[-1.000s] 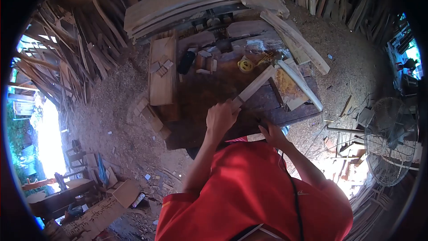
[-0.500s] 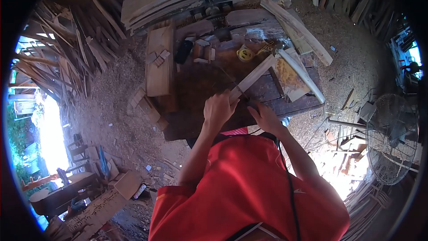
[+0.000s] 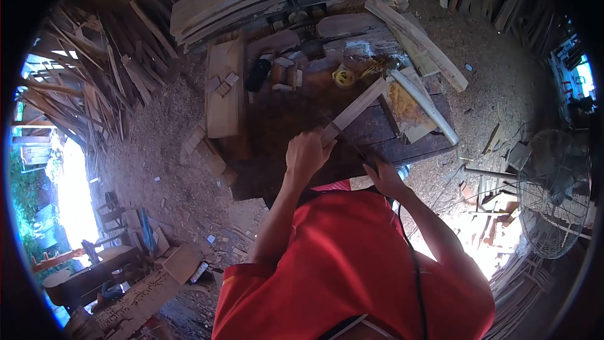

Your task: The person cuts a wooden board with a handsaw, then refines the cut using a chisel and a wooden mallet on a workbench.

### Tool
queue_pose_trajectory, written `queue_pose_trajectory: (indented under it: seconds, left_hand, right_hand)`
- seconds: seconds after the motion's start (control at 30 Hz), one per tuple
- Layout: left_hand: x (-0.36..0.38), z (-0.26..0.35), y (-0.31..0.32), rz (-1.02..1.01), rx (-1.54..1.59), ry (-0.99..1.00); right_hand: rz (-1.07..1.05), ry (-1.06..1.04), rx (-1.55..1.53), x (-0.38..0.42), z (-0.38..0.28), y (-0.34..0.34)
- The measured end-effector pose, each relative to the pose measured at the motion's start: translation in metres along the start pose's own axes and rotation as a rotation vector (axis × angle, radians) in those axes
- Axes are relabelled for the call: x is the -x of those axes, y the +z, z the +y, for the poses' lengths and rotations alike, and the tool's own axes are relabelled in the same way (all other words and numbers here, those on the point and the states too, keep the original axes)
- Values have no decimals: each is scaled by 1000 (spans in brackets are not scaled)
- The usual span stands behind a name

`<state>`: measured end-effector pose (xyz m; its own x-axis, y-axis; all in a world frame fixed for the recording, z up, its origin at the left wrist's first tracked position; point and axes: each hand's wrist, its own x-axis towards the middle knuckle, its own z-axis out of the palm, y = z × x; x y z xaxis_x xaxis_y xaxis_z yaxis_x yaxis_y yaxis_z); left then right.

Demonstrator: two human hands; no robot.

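Note:
My left hand (image 3: 306, 153) is closed on the near end of a pale wooden strip (image 3: 356, 111), which lies slantwise on the dark workbench (image 3: 277, 123). My right hand (image 3: 385, 177), to the right and nearer my body, grips the handle of a thin, dark hand saw (image 3: 353, 144). Its narrow blade crosses the strip just beyond my left fingers. The handle is mostly hidden in my palm, and the blade's teeth are too small to make out.
Small wood blocks (image 3: 286, 77), a dark pouch-like object (image 3: 258, 74) and a yellow round reel (image 3: 344, 77) sit on the bench. A pale rounded pole (image 3: 425, 107) lies at right. Boards (image 3: 224, 88) stand at left. A fan (image 3: 553, 195) is on the right.
My right hand has drawn the saw back toward my body and slightly right, so less blade shows past the strip. My left hand and the strip stay nearly still.

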<state>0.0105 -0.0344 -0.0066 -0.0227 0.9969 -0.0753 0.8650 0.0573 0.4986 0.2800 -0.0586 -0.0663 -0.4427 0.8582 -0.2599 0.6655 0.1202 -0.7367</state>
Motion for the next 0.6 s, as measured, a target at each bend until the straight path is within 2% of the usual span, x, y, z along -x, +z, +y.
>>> queue_pose_trajectory:
  seconds: [0.13, 0.23, 0.33, 0.37, 0.53, 0.6]
  left_hand:
    - [-5, -7, -6, 22, 113, -65]
    - [-9, -14, -12, -19, 159, -60]
    - [-10, -7, -13, -37, 100, -45]
    - [-8, -3, -10, -44, 73, -50]
    - [2, -3, 2, -26, 17, 11]
    - [-2, -7, -3, -21, 11, 26]
  right_hand:
    - [-38, 63, 66, -10, -5, 17]
    - [20, 49, -25, -14, -17, 11]
    - [215, -212, 18, -6, 2, 17]
    - [154, -148, -3, -7, 8, 19]
    - [-186, 227, -56, -28, -61, -16]
    - [-44, 10, -68, -4, -4, 15]
